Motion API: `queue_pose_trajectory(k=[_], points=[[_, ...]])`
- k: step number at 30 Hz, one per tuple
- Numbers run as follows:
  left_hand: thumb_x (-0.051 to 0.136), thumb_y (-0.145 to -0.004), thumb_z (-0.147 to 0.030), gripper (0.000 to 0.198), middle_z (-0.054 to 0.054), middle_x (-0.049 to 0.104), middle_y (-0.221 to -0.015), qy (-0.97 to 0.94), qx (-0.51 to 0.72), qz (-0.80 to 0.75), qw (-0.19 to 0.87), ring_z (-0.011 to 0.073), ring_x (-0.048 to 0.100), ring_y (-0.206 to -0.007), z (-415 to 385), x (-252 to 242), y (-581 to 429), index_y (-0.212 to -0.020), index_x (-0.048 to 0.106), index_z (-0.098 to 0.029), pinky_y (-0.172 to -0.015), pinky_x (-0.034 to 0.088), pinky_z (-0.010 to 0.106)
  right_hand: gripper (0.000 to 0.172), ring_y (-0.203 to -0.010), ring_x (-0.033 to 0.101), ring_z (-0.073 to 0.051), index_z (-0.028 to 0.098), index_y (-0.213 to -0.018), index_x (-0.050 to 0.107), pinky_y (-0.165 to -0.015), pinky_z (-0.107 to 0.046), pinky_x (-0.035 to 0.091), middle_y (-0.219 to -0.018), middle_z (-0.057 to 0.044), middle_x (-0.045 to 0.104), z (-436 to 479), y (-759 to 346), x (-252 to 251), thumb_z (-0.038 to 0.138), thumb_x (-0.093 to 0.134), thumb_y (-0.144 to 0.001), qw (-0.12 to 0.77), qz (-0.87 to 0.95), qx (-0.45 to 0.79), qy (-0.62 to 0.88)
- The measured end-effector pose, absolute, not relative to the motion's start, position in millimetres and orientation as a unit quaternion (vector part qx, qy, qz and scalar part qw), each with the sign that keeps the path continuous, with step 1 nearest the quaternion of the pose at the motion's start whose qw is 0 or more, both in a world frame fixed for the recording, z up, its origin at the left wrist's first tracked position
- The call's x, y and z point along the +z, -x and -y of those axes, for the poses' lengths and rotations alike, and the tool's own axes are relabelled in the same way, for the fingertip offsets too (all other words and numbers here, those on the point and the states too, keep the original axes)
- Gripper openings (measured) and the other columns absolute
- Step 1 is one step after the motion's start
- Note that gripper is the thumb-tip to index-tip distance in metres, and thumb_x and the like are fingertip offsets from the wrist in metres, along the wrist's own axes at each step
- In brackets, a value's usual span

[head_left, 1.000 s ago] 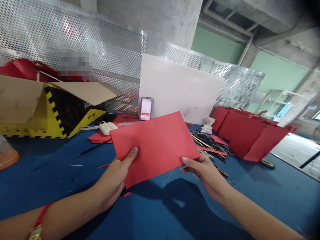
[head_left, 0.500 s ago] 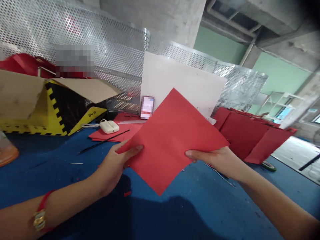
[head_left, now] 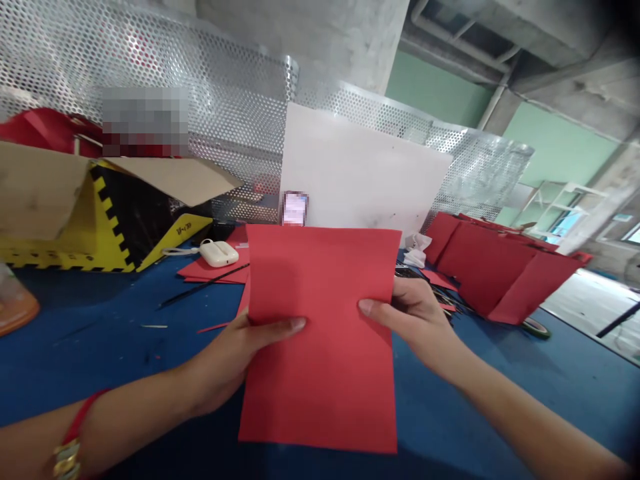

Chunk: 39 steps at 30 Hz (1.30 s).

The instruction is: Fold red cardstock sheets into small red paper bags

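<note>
A sheet of red paper (head_left: pixel 325 373) is held up in front of me above the blue table, its long sides running nearly up and down. My left hand (head_left: pixel 235 353) grips its left edge, thumb flat on the near face and fingers hidden behind. On the right edge, a little higher, my right hand (head_left: pixel 417 320) pinches the sheet the same way. Behind the paper, partly covered, lie more red sheets (head_left: pixel 207 269) and a thin black stick (head_left: pixel 200 288).
A white earbud case (head_left: pixel 219 253) rests on the red sheets. An open yellow-and-black box (head_left: pixel 145 220) stands at left. A phone (head_left: pixel 295 208) leans against a white board (head_left: pixel 370 167). At right are red folded pieces (head_left: pixel 500 267), crumpled tissue (head_left: pixel 417 249) and a tape roll (head_left: pixel 537 327).
The red sheet has turned from a diamond-like slant to upright and sits lower. Both hands still hold it, the right one moved slightly inward and shows more of its fingers.
</note>
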<state>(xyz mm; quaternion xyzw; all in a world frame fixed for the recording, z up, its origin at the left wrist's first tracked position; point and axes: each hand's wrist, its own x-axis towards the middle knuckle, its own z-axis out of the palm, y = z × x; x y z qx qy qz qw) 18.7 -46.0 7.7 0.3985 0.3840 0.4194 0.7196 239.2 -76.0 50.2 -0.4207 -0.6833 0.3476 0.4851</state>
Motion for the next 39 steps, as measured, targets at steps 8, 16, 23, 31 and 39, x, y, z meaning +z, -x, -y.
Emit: queue_pose_trajectory(k=[8, 16, 23, 31, 39], points=[[0.078, -0.075, -0.038, 0.059, 0.004, 0.066, -0.125, -0.437, 0.542, -0.372, 0.614, 0.0263, 0.064, -0.11, 55, 10, -24, -0.129, 0.056, -0.028, -0.084, 0.057, 0.031, 0.016, -0.09, 0.067, -0.023, 0.025, -0.085, 0.075, -0.077, -0.035, 0.053, -0.096, -0.003, 0.074, 72, -207, 28, 0.037, 0.073, -0.074, 0.55, 0.562, 0.461, 0.412], [0.071, -0.079, -0.046, 0.04, -0.002, 0.069, -0.12, -0.534, 0.569, -0.414, 0.469, 0.0248, 0.061, -0.114, 59, -8, -22, -0.114, 0.066, -0.028, -0.093, 0.053, 0.029, 0.024, -0.093, 0.066, -0.02, 0.026, -0.09, 0.074, -0.085, -0.033, 0.052, -0.095, 0.0, 0.075, 80, -189, 3, 0.027, 0.08, -0.067, 0.626, 0.454, 0.5, 0.39], [0.065, -0.083, -0.049, 0.056, 0.003, 0.067, -0.125, -0.523, 0.471, -0.393, 0.591, 0.0269, 0.064, -0.112, 63, -11, -28, -0.133, 0.054, -0.028, -0.095, 0.053, 0.038, 0.044, -0.096, 0.067, -0.022, 0.022, -0.107, 0.069, -0.088, -0.035, 0.052, -0.107, -0.003, 0.073, 85, -195, -12, 0.022, 0.082, -0.065, 0.614, 0.384, 0.559, 0.403], [0.068, -0.082, -0.045, 0.052, 0.002, 0.066, -0.125, -0.515, 0.436, -0.407, 0.616, 0.0268, 0.061, -0.115, 61, -16, -27, -0.13, 0.056, -0.028, -0.094, 0.054, 0.037, 0.042, -0.103, 0.066, -0.024, 0.023, -0.106, 0.069, -0.093, -0.038, 0.05, -0.11, -0.003, 0.073, 90, -202, -19, 0.029, 0.082, -0.066, 0.578, 0.42, 0.553, 0.43], [0.064, -0.084, -0.048, 0.055, 0.008, 0.065, -0.126, -0.506, 0.394, -0.419, 0.642, 0.0287, 0.063, -0.113, 58, -12, -28, -0.132, 0.055, -0.023, -0.092, 0.055, 0.04, 0.048, -0.108, 0.062, -0.029, 0.023, -0.107, 0.068, -0.093, -0.045, 0.049, -0.114, -0.006, 0.07, 81, -216, -34, 0.038, 0.082, -0.064, 0.564, 0.509, 0.474, 0.445]])
